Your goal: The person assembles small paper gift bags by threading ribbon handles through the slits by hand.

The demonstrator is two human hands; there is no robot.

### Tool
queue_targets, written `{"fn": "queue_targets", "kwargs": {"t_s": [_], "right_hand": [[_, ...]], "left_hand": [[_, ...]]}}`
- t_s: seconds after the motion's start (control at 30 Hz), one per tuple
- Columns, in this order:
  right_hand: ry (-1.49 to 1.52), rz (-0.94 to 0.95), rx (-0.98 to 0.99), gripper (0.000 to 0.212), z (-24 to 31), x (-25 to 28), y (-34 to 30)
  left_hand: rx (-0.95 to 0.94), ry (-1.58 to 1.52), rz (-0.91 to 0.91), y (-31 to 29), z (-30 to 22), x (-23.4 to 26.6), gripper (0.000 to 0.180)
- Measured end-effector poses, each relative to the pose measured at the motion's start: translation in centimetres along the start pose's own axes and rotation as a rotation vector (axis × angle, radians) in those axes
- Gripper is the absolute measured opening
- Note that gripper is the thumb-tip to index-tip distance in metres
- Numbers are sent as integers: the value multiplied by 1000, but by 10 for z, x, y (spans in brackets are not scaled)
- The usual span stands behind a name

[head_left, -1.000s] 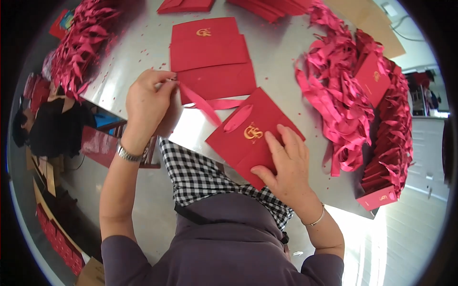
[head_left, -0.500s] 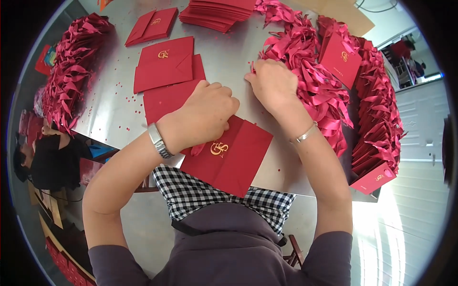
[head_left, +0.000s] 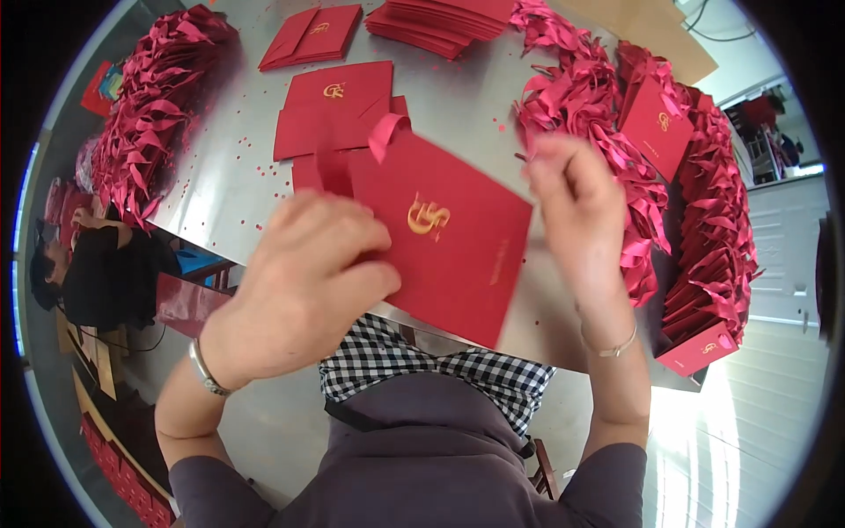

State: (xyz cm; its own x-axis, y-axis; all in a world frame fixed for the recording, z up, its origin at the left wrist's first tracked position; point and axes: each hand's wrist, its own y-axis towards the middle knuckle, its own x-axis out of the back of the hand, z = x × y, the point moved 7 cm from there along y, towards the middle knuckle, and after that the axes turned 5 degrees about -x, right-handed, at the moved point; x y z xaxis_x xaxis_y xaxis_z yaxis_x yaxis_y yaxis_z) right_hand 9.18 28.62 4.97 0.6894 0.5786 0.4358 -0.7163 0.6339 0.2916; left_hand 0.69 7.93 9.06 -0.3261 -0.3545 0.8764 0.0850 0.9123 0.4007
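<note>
My left hand (head_left: 308, 273), its fingers curled, grips the left edge of a flat red paper bag (head_left: 458, 251) with a gold emblem. The bag is tilted above the table's near edge, and a loop of pink-red ribbon (head_left: 388, 134) sticks out at its top corner. My right hand (head_left: 576, 198) is raised to the right of the bag, apart from it, thumb and fingers pinched together. A small dark tip shows at those fingertips, too small and blurred to name. Just beyond that hand lies a long heap of ribboned red bags (head_left: 607, 141).
Flat red bags (head_left: 339, 101) lie overlapping on the metal table (head_left: 233, 189), with more stacks (head_left: 440, 26) behind. Ribboned bags stand in rows at the left (head_left: 154, 114) and far right (head_left: 713, 220). Small red paper dots are scattered about. Another person (head_left: 114, 277) sits at the left.
The bag has been lifted and turned, so its emblem face and ribbon loop now show. My left hand has moved left and nearer with it; my right hand has shifted right.
</note>
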Motion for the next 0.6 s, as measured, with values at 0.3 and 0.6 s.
{"fn": "queue_targets", "kwargs": {"t_s": [0.3,0.6], "right_hand": [[-198,404,14,12,-5,-62,-80],[-117,364,-104,8,8,-56,-55]], "left_hand": [[603,35,-295,-43,52,-53,22],[632,-45,-229,-21,67,-61,22]]}}
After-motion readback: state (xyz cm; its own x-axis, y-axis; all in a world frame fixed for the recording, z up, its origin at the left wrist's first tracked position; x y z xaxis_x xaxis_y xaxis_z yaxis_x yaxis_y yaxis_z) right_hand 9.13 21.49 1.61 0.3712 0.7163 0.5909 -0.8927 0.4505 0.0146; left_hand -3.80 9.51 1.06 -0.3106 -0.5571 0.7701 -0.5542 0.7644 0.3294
